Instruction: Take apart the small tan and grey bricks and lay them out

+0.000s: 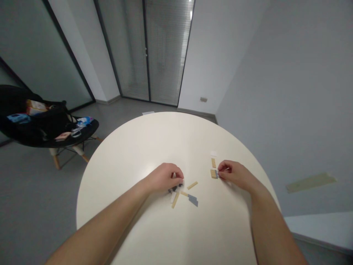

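Note:
My right hand (234,173) is closed, with thumb and fingertips pinched at the grey end of a small tan and grey building-brick piece (213,173) on the table. Just beyond that piece lies a studded tan plate (213,162), and past it a small white piece (213,153). My left hand (165,177) has its fingers curled and pressed together above a small cluster of dark pieces (173,189); what it pinches is hidden. Around it lie a tan strip (175,200), another tan strip (192,185) and grey wedge-shaped pieces (193,200).
The round white table (132,147) fills the middle, its curved edge running along both sides. At the left stands a black chair (91,127) bearing a dark bag (55,119) and several packets. Glass doors (165,51) and walls lie beyond.

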`<state>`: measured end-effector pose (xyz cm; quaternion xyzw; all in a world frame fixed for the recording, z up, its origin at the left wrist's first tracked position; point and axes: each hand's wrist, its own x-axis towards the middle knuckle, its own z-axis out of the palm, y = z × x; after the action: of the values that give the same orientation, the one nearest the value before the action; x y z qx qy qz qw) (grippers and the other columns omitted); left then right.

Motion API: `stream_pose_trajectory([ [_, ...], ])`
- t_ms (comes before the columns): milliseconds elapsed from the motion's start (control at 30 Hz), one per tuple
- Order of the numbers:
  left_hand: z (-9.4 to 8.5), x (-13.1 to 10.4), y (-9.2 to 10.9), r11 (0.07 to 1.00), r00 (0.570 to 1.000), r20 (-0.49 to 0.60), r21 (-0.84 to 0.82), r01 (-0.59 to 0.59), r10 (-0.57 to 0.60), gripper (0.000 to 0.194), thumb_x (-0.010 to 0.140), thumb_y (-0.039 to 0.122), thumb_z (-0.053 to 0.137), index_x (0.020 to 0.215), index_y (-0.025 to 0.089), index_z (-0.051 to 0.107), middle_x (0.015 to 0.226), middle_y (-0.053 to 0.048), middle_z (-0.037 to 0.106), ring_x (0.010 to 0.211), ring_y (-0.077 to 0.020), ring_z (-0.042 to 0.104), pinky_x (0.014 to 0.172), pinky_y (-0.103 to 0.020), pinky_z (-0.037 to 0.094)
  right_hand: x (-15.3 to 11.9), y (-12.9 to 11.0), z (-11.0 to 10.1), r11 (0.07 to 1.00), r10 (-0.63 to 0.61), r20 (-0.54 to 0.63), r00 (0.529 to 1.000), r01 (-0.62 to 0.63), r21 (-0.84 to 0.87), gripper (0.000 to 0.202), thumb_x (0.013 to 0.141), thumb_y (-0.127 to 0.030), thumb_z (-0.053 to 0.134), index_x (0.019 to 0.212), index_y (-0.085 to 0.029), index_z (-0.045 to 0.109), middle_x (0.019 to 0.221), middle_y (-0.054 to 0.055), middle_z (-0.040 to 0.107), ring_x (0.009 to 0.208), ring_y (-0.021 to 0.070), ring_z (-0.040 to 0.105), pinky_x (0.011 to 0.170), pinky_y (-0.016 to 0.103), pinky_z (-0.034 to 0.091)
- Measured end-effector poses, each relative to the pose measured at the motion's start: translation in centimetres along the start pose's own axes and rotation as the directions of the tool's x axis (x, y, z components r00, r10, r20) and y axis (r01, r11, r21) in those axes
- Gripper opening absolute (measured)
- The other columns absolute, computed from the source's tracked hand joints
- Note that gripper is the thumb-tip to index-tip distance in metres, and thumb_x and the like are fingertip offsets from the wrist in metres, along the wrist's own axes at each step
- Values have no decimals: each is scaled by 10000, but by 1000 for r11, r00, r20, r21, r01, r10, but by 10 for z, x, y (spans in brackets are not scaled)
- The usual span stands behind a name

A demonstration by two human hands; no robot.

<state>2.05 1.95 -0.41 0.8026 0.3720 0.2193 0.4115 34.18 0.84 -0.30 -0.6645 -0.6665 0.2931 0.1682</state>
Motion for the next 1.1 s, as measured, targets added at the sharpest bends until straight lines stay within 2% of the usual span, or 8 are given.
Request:
stream_pose_trajectory([
  [133,-4,-3,6,994,982,183,99,-54,35,141,751,207,606,805,188,735,727,-14,679,624,-121,578,573,-203,382,-2,-5,-2,1000,-4,-51,999,4,-7,180,753,-354,569,777,-181,614,635,12,651,573,134,581,565,237,410],
  [267,-11,-4,3,988,961,275,141,-55,14,143,748,213,631,827,187,746,725,-24,689,615,-128,588,560,-204,377,-3,-17,1,999,-30,-139,990,24,-39,180,767,-346,553,796,-185,627,639,12,647,564,135,572,563,241,410],
  [333,-13,-5,4,987,952,304,146,-70,22,146,737,204,647,838,191,751,720,-24,685,611,-128,587,552,-201,374,-6,-29,7,995,-88,-137,987,81,-52,201,772,-359,556,799,-183,647,661,19,649,590,139,567,571,244,410],
  [433,-15,-7,8,984,946,321,147,-103,51,157,727,187,657,846,205,757,708,-17,676,599,-125,577,547,-200,367,-11,-50,18,980,-191,-47,980,188,-67,206,776,-353,563,796,-184,680,669,23,644,613,141,550,578,245,405],
  [567,-15,-8,13,978,934,352,165,-127,61,178,709,150,656,840,219,757,711,-7,675,603,-123,574,556,-202,368,-21,-76,36,965,-240,129,962,251,-74,159,758,-278,576,772,-183,703,681,22,654,603,127,543,571,229,390],
  [733,-17,-9,12,976,922,387,207,-64,-22,247,622,177,755,865,219,743,725,4,674,611,-132,575,543,-209,361,-31,-89,46,973,-159,361,919,208,-100,132,675,-306,684,728,-186,695,638,0,652,557,112,534,500,209,332],
  [900,-14,-9,10,974,919,390,222,-37,-54,260,588,136,748,831,227,721,693,17,667,577,-134,563,509,-213,329,-32,-96,45,957,-60,376,925,161,-242,186,576,-322,766,675,-192,678,648,3,651,567,120,535,478,212,295],
  [1100,-13,-7,10,978,909,416,202,-54,-36,253,592,137,760,823,226,711,686,20,657,584,-134,565,517,-212,334,-34,-106,47,929,-56,369,928,184,-322,130,569,-273,742,618,-193,652,637,3,644,562,114,518,480,208,269],
])
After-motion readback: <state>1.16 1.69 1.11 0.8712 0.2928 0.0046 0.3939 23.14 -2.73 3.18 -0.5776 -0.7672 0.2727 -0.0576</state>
